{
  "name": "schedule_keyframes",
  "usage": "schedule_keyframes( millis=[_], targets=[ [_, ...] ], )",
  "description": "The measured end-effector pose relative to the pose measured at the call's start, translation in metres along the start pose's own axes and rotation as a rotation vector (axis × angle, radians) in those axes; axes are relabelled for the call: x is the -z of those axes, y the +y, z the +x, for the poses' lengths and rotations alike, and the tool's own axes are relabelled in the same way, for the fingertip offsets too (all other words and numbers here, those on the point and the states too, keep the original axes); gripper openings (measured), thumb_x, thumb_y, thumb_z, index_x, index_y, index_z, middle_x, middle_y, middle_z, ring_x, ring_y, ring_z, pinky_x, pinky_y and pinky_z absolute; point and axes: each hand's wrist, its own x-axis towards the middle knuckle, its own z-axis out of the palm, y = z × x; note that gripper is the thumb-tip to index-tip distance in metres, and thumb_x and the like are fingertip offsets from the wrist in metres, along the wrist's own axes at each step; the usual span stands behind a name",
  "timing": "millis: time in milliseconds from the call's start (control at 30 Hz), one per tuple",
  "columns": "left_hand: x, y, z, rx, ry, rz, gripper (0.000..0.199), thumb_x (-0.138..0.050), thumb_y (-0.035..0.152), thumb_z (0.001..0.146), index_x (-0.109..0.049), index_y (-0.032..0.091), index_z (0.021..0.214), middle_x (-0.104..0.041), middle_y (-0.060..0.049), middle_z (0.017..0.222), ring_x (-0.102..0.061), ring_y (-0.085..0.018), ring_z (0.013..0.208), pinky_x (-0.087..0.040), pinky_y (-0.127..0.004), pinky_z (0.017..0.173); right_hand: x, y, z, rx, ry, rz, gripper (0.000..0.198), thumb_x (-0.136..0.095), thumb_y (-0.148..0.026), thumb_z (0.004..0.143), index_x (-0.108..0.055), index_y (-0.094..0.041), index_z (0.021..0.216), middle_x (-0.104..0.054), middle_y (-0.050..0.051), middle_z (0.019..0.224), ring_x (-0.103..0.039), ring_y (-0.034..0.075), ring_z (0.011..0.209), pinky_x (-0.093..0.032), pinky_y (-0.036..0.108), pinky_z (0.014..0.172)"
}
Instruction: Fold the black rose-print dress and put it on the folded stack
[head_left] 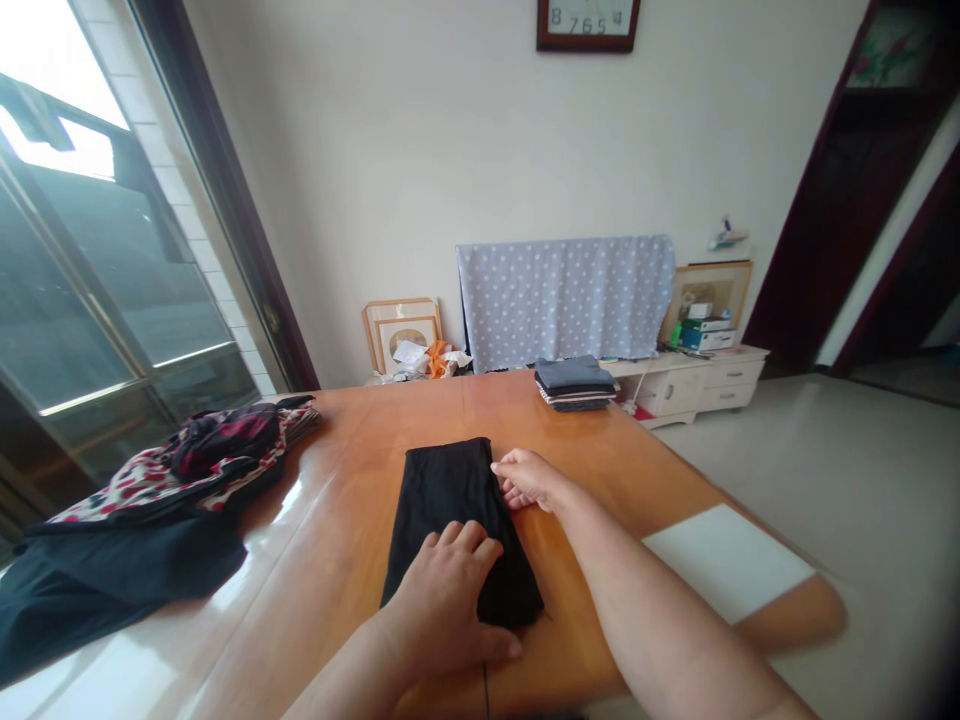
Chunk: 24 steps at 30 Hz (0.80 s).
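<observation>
A black folded garment (444,490) lies lengthwise on the wooden table in front of me, a long narrow rectangle. My left hand (450,590) rests on its near part, palm down, with the fingers slightly apart and the thumb out past the near edge. At the far right side, my right hand (529,480) pinches the garment's edge between thumb and fingers. The curled lower fingers of that hand sit by the tabletop. What kind of garment it is cannot be made out.
A neat stack of folded clothes (575,383) stands at the table's far edge. Loose clothes (142,520) are heaped at left. A white sheet (731,562) lies on the wooden table (360,430) at right. Beyond are a white cabinet (720,388) and a polka-dot cloth (562,300).
</observation>
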Motion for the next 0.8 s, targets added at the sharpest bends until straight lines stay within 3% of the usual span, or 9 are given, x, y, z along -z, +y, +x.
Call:
schedule_keyframes(
  millis=[67,267,433,500,567,600,667,733,800],
  targets=[
    [-0.006,0.006,-0.003,0.001,0.020,0.055,0.073,-0.079,0.064,0.061,-0.063,0.027,0.122,-0.058,-0.010,0.119,-0.051,-0.035,0.112,-0.043,-0.047,0.094,0.000,0.001,0.002,0.001,-0.014,0.020,0.024,-0.061,-0.041,0.091,-0.050,-0.019,0.094,-0.058,0.001,0.068,-0.062,0.013,0.054,-0.056,0.028,0.057],
    [-0.009,0.012,-0.003,-0.036,0.007,0.143,0.018,-0.059,0.026,0.081,-0.066,0.021,0.097,-0.064,-0.010,0.101,-0.057,-0.030,0.098,-0.045,-0.043,0.086,0.004,0.004,0.003,0.014,-0.042,0.055,0.018,-0.057,-0.035,0.092,-0.052,-0.018,0.095,-0.062,0.004,0.072,-0.065,0.015,0.059,-0.058,0.031,0.060],
    [0.007,-0.014,0.001,0.041,0.155,-0.146,0.019,-0.044,0.023,0.091,-0.062,0.020,0.097,-0.066,-0.007,0.094,-0.062,-0.022,0.088,-0.046,-0.032,0.078,0.008,0.009,0.012,0.076,0.056,0.033,0.015,-0.055,-0.032,0.089,-0.055,-0.018,0.095,-0.063,0.005,0.076,-0.065,0.015,0.063,-0.056,0.027,0.060],
    [0.022,-0.029,0.003,0.104,0.245,-0.298,0.023,-0.040,0.031,0.096,-0.060,0.020,0.095,-0.066,-0.005,0.090,-0.062,-0.020,0.082,-0.045,-0.030,0.074,0.009,0.010,0.016,0.114,0.091,0.031,0.021,-0.054,-0.029,0.087,-0.057,-0.019,0.105,-0.067,0.008,0.090,-0.068,0.016,0.074,-0.057,0.028,0.065],
    [0.041,-0.042,0.005,0.140,0.303,-0.400,0.028,-0.039,0.037,0.098,-0.060,0.019,0.094,-0.067,-0.004,0.086,-0.061,-0.019,0.079,-0.046,-0.029,0.073,0.011,0.012,0.019,0.183,0.091,-0.010,0.041,-0.057,-0.022,0.080,-0.056,-0.022,0.121,-0.066,0.010,0.115,-0.068,0.020,0.095,-0.057,0.033,0.078],
    [0.051,-0.046,0.006,0.139,0.316,-0.434,0.029,-0.039,0.039,0.098,-0.061,0.019,0.095,-0.067,-0.004,0.087,-0.061,-0.019,0.079,-0.046,-0.029,0.073,0.011,0.013,0.020,0.246,0.089,-0.075,0.054,-0.060,-0.018,0.076,-0.054,-0.025,0.129,-0.060,0.011,0.130,-0.064,0.022,0.110,-0.055,0.036,0.087],
    [0.071,-0.052,0.007,0.126,0.329,-0.466,0.030,-0.040,0.040,0.097,-0.062,0.019,0.096,-0.068,-0.003,0.088,-0.061,-0.019,0.081,-0.047,-0.029,0.075,0.010,0.016,0.020,0.407,0.103,-0.280,0.081,-0.065,-0.014,0.067,-0.045,-0.028,0.144,-0.038,0.011,0.155,-0.042,0.027,0.139,-0.043,0.042,0.107],
    [0.087,-0.053,0.006,0.115,0.328,-0.455,0.031,-0.042,0.041,0.096,-0.063,0.019,0.095,-0.069,-0.003,0.088,-0.061,-0.019,0.081,-0.047,-0.028,0.075,0.006,0.020,0.021,0.536,0.133,-0.489,0.101,-0.071,-0.017,0.063,-0.030,-0.029,0.154,-0.013,0.010,0.166,-0.018,0.030,0.151,-0.028,0.044,0.117],
    [0.099,-0.051,0.004,0.097,0.309,-0.437,0.032,-0.043,0.042,0.096,-0.064,0.019,0.095,-0.069,-0.002,0.088,-0.061,-0.018,0.080,-0.047,-0.028,0.075,-0.001,0.022,0.022,0.579,0.150,-0.591,0.112,-0.077,-0.023,0.061,-0.021,-0.029,0.158,0.003,0.010,0.167,-0.006,0.032,0.153,-0.023,0.047,0.119]
  ],
)
